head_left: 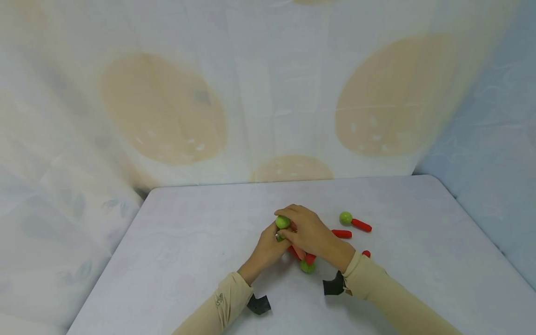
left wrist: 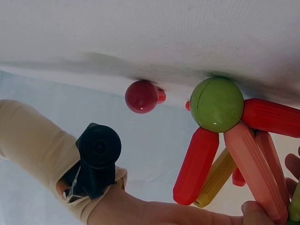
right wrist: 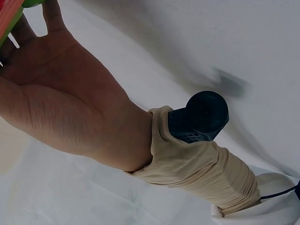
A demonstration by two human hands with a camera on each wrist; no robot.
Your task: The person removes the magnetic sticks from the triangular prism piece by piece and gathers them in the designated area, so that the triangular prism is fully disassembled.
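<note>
Left hand: the left hand lay at the middle of the pale cloth-covered bench, its fingers curled in under the cluster of red, orange and yellow plastic rods joined by green balls, gripping it from the left side.
Cluster: it sat between the two hands, touching both; one green ball stood at its far top, another green ball at its near bottom, so its long line ran away from the person and slightly leftward.
Cluster from below: in the left wrist view, red and orange rods fanned down from a green ball toward the fingertips, which held the rod ends.
Right hand: the right hand lay over the cluster from the right, fingers bent down around the top ball and clamped on it; this hand covered more of the cluster than the left one.
Loose pieces: a red rod with a green ball on its end lay to the right, apart from the hands; a lone red rod lay just beside the right hand; a small red ball rested next to the right sleeve.
Nearer hand to the loose pieces: the right one, as all three lay on its side.
</note>
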